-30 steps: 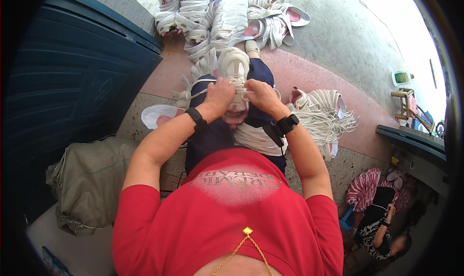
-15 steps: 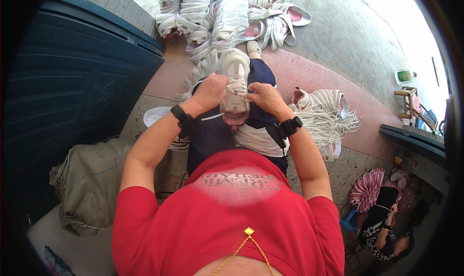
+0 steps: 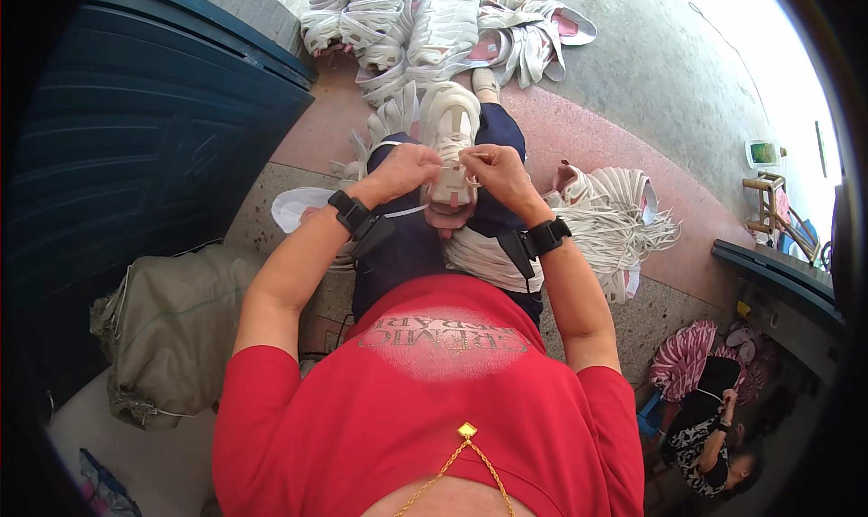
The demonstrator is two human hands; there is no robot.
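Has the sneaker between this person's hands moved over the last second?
No, not noticeably: against the dark blue door, the pale sneaker keeps its place; both shift slightly right and up together, likely the camera moving.

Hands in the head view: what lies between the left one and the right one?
The white shoe: in the head view, its middle part shows between the left hand and the right hand.
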